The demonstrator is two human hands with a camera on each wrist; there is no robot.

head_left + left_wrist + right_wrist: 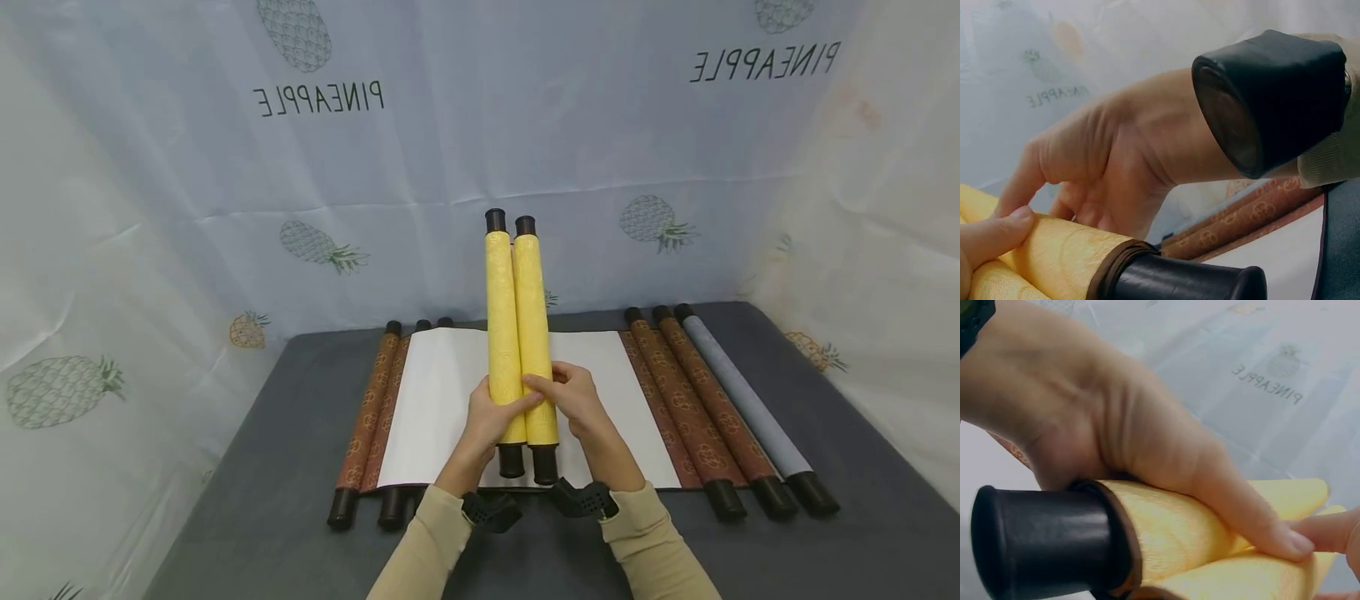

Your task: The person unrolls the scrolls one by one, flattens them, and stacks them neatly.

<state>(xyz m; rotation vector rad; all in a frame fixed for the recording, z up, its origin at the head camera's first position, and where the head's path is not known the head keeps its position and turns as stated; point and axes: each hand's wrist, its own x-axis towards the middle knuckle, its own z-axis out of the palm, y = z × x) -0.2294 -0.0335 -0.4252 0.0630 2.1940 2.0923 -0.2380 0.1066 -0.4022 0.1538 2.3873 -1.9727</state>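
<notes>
Two yellow scroll rolls lie side by side, a left roll (pixel 501 317) and a right roll (pixel 533 317), with black knobs at both ends. They are held up in front of the body, nearly upright in the head view. My left hand (pixel 486 419) grips the left roll near its lower end, its thumb laid across toward the right roll. From the other side my right hand (pixel 583 398) grips the right roll, thumb reaching over the front. In the right wrist view a black knob (pixel 1054 540) shows large below the left hand (pixel 1129 434). Most fingers are hidden behind the rolls.
Behind the yellow rolls a white sheet (pixel 431 400) lies spread on the dark table (pixel 255 475). Brown patterned rolls (pixel 370 408) flank it at left, more brown rolls (pixel 678 400) at right, beside a grey roll (pixel 746 392). A pineapple-print curtain (pixel 465 125) hangs behind.
</notes>
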